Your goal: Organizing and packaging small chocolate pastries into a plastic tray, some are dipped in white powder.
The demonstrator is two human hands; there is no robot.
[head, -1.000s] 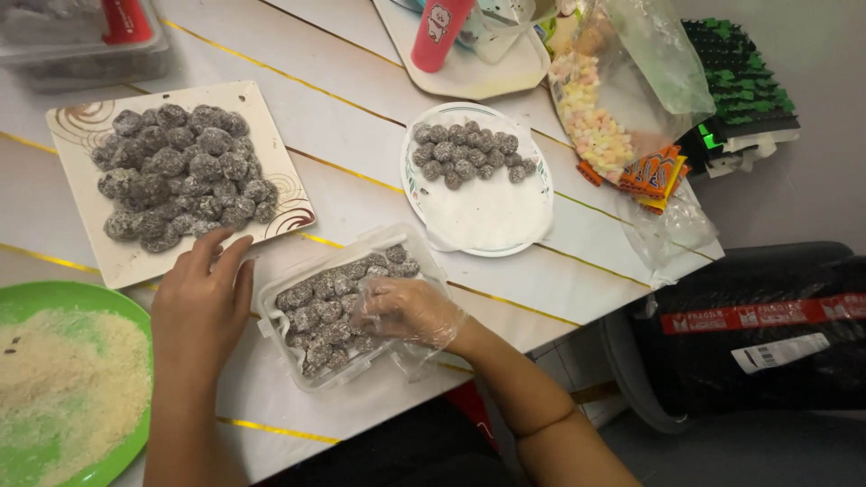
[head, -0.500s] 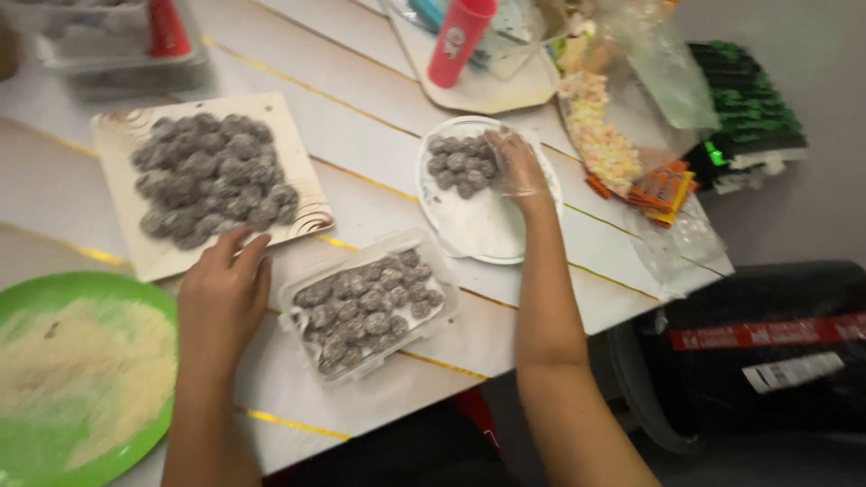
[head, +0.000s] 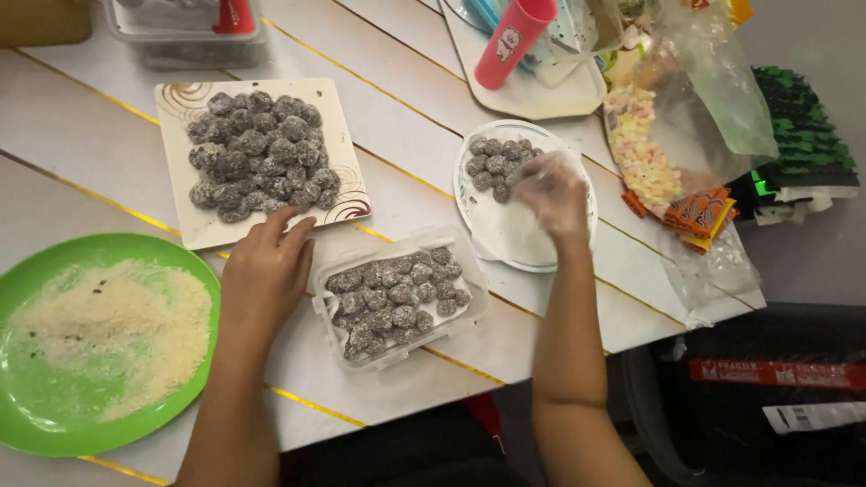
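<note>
My left hand (head: 264,271) rests flat on the white table, touching the left edge of a clear plastic box (head: 474,311) packed with dark sugar-coated balls (head: 394,296). My right hand (head: 552,191), in a thin clear glove, hovers over a round white plate (head: 514,243) that carries a small cluster of the same balls (head: 492,160) at its far side. Its fingers are bunched and blurred; I cannot make out whether a ball is between them. A square white plate (head: 336,149) heaped with coated balls (head: 257,153) lies just beyond my left hand.
A green plate (head: 36,424) spread with pale crumbs sits at the near left. A pink cup (head: 514,41) stands on a tray at the back. A clear bag of small marshmallows (head: 645,158) and orange packets (head: 695,212) lie at the right table edge, near a black bag below.
My right hand left the clear box, reached to the round white plate, and now sits over the plate's balls. My left hand stayed beside the box.
</note>
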